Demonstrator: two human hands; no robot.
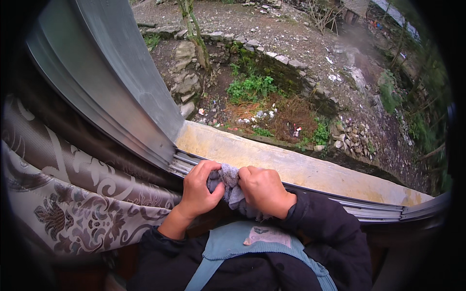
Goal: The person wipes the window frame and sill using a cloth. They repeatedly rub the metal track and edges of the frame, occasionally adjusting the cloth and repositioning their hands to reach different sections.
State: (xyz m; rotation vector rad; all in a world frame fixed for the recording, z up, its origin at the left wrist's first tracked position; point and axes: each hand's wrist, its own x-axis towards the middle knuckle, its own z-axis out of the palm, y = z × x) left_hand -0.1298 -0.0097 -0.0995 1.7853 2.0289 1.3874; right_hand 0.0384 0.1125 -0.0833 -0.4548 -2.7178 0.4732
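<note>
A crumpled grey cloth is bunched between my two hands, just above the metal window track. My left hand pinches its left side between thumb and fingers. My right hand is closed round the other side, and part of the cloth hangs below it. Both hands are at the inner edge of the pale, stained outer sill. Whether the cloth touches the track behind it, I cannot tell.
A patterned curtain hangs at the left beside the metal window frame. Past the sill lies a drop to rough ground with a stone wall, a thin tree, a pile of stones and scattered litter.
</note>
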